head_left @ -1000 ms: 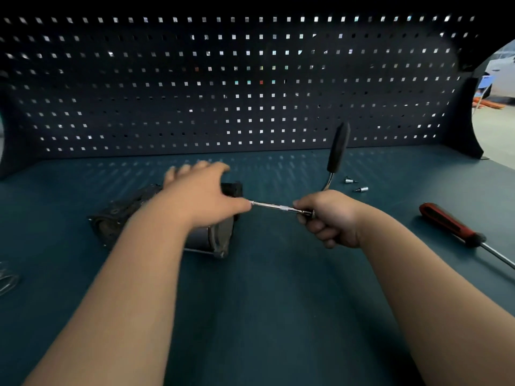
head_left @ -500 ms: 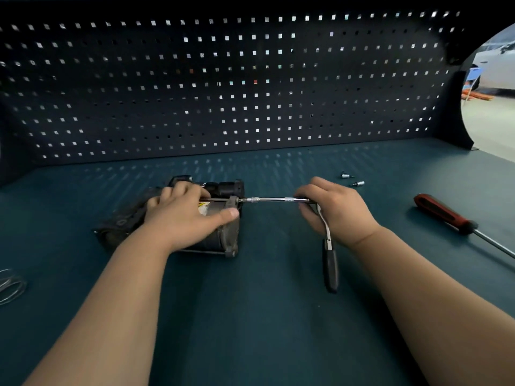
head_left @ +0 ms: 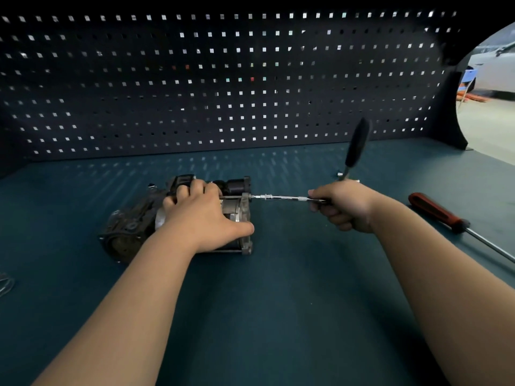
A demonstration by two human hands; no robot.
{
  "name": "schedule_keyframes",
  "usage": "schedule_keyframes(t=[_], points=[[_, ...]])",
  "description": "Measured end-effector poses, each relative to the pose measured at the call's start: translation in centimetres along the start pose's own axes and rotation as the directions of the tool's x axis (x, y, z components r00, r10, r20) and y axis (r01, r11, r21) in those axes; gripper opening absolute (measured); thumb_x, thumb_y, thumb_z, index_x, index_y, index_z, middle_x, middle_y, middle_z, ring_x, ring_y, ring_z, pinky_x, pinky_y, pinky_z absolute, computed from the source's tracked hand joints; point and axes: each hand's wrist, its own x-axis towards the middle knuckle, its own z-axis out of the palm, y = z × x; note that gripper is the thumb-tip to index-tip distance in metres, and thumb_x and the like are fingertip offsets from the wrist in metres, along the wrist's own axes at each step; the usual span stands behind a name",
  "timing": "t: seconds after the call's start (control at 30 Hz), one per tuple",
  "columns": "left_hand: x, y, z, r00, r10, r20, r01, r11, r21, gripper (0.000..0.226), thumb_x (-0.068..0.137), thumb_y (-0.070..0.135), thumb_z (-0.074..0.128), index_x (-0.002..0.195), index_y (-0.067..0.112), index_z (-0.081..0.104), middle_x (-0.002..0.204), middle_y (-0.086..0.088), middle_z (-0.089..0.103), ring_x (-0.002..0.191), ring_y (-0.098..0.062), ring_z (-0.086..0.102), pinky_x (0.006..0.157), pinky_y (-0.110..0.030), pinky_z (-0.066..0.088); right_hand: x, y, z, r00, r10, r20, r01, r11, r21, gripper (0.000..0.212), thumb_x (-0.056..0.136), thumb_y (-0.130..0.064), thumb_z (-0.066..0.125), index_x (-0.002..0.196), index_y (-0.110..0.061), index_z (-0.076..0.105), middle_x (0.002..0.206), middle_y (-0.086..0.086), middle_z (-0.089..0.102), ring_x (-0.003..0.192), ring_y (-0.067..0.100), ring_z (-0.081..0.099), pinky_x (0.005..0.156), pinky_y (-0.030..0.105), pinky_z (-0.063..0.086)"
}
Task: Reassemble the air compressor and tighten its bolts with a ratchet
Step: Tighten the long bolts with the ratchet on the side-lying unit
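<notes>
Dark metal, the compressor [head_left: 131, 232] lies on its side on the teal bench [head_left: 278, 316], just left of centre. Its long axis runs from 8 o'clock to 2 o'clock and its end plate faces 3 o'clock. Our left hand [head_left: 203, 215] curls over its top, gripping the body. Our right hand [head_left: 344, 204] is clenched round the head of the ratchet [head_left: 357, 144]. The steel extension [head_left: 281, 197] reaches toward 9 o'clock into the plate's upper corner, and the black handle stands up toward 12 o'clock. At 3 o'clock lies a red-handled screwdriver [head_left: 434, 211], its shaft cut off. Small sockets [head_left: 340, 173] sit half hidden behind our right hand. We cannot make out the bolt.
</notes>
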Motion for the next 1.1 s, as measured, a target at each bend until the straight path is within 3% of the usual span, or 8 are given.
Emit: schedule_keyframes(t=[0.17, 0.3, 0.47, 0.53, 0.63, 0.87, 1.0, 1.1], points=[[-0.1, 0.1, 0.0, 1.0, -0.004, -0.004, 0.004, 1.0, -0.03, 0.101, 0.056, 0.082, 0.052, 0.139, 0.03, 0.03, 0.145, 0.004, 0.029, 0.135, -0.025, 0.023, 0.105, -0.047, 0.026, -0.2, -0.1, -0.2, 0.991, 0.105, 0.083, -0.109, 0.993, 0.041, 0.038, 0.098, -0.035, 0.042, 0.069, -0.013, 0.053, 0.045, -0.005, 0.03, 0.034, 0.009, 0.016, 0.035, 0.014, 0.015], [-0.3, 0.1, 0.0, 1.0, 0.016, 0.023, -0.015, 0.999, -0.041, 0.109, 0.062, 0.08, 0.053, 0.149, 0.036, 0.007, 0.158, 0.006, 0.012, 0.144, -0.023, 0.009, 0.11, -0.052, 0.018, 0.0, 2.0, 0.5, 0.937, -0.322, -0.139, 0.275, 0.92, -0.278, 0.031, 0.095, -0.034, 0.054, 0.069, -0.02, 0.065, 0.047, -0.01, 0.043, 0.043, 0.011, 0.037, 0.044, 0.021, 0.032], [-0.1, 0.2, -0.1, 0.999, 0.02, 0.032, -0.02, 1.0, -0.021, 0.105, 0.063, 0.08, 0.052, 0.151, 0.038, 0.012, 0.16, 0.012, 0.009, 0.146, -0.021, 0.01, 0.113, -0.052, 0.015, -0.1, 3.6, -1.2, 0.569, -0.784, 0.248, 0.4, 0.001, -0.916, 0.016, 0.085, -0.023, 0.07, 0.096, -0.011, 0.069, 0.077, 0.002, 0.062, 0.065, 0.027, 0.064, 0.048, 0.03, 0.046], [0.0, 0.2, 0.0, 0.999, 0.016, 0.029, -0.015, 0.999, -0.028, 0.104, 0.063, 0.079, 0.051, 0.15, 0.038, 0.013, 0.159, 0.013, 0.01, 0.146, -0.021, 0.012, 0.113, -0.052, 0.014, 0.0, 3.4, -1.5, 0.483, -0.834, 0.268, 0.406, -0.058, -0.912, 0.016, 0.083, -0.017, 0.07, 0.095, -0.008, 0.071, 0.075, 0.006, 0.062, 0.062, 0.027, 0.064, 0.043, 0.032, 0.048], [-0.1, 0.2, 0.0, 1.0, 0.021, 0.017, -0.02, 0.999, -0.039, 0.103, 0.063, 0.078, 0.052, 0.15, 0.037, 0.015, 0.159, 0.012, 0.011, 0.145, -0.021, 0.013, 0.113, -0.054, 0.015, -0.2, 2.1, -1.4, 0.493, -0.855, 0.161, 0.467, 0.103, -0.878, 0.015, 0.085, -0.012, 0.064, 0.098, -0.012, 0.071, 0.078, 0.002, 0.064, 0.066, 0.027, 0.063, 0.053, 0.034, 0.051], [-0.2, -0.3, -0.3, 0.999, 0.041, 0.027, -0.041, 0.999, -0.02, 0.103, 0.064, 0.079, 0.053, 0.151, 0.038, 0.015, 0.16, 0.012, 0.011, 0.145, -0.022, 0.014, 0.113, -0.053, 0.016, -1.5, 1.9, -0.4, 0.765, -0.644, 0.027, 0.484, 0.546, -0.684, 0.024, 0.086, -0.045, 0.059, 0.08, -0.023, 0.066, 0.06, -0.007, 0.056, 0.058, 0.011, 0.054, 0.057, 0.029, 0.046], [-0.6, -0.5, -0.3, 0.998, 0.067, 0.016, -0.067, 0.998, -0.021, 0.101, 0.065, 0.077, 0.054, 0.15, 0.039, 0.017, 0.159, 0.013, 0.013, 0.145, -0.021, 0.015, 0.113, -0.051, 0.015, -2.1, 0.6, -0.3, 0.96, -0.278, -0.02, 0.257, 0.913, -0.317, 0.049, 0.082, -0.062, 0.053, 0.071, -0.017, 0.066, 0.049, -0.005, 0.04, 0.042, 0.014, 0.034, 0.039, 0.022, 0.031], [-1.1, -0.8, -0.4, 0.996, 0.085, 0.008, -0.085, 0.996, -0.036, 0.101, 0.063, 0.077, 0.054, 0.15, 0.04, 0.017, 0.158, 0.014, 0.014, 0.145, -0.019, 0.015, 0.114, -0.05, 0.015, -2.0, 0.3, -0.3, 0.985, 0.055, 0.162, -0.053, 0.999, -0.013, 0.05, 0.095, -0.056, 0.043, 0.072, -0.013, 0.055, 0.048, -0.004, 0.028, 0.037, 0.01, 0.016, 0.037, 0.015, 0.017]])
